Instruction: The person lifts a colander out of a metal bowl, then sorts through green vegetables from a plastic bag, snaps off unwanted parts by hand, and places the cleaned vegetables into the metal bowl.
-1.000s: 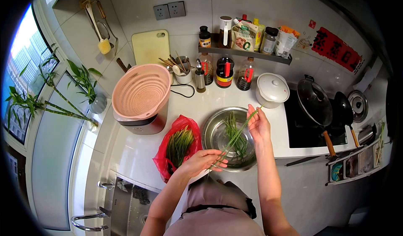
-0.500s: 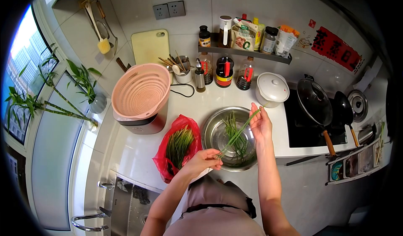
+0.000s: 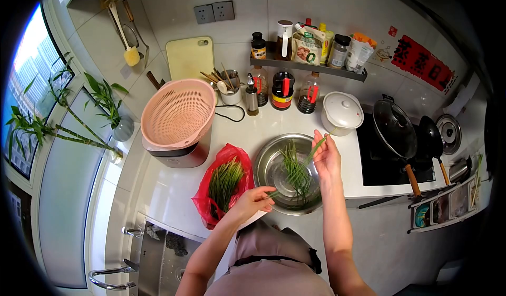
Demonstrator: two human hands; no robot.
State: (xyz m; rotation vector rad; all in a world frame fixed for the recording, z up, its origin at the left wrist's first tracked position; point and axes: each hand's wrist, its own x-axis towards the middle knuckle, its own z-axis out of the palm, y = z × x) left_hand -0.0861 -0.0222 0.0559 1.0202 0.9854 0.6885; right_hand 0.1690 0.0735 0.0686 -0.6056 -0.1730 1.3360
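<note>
Long thin green stalks [image 3: 296, 176] lie in a steel bowl [image 3: 262, 161] on the white counter. Over the bowl's right side is my right hand [image 3: 327, 156], its fingers closed on a few green stalks that slant down toward the bowl. My left hand [image 3: 254, 201] is at the bowl's lower left edge, thumb and fingers pinched on a small green piece. Left of the bowl, a red plastic bag [image 3: 202, 195] stands open with a thick bunch of green stalks [image 3: 225, 184] inside.
A pink colander [image 3: 179, 114] sits on a bin at the back left. Behind the bowl are bottles and a white lidded pot [image 3: 342, 112]. The stove [image 3: 374, 159] with a lidded pan [image 3: 395, 130] is at right, the sink [image 3: 163, 259] at lower left.
My left hand has moved slightly left and down, away from my right hand. The stalks that stretched between both hands now hang from my right hand, with a small piece at my left fingers.
</note>
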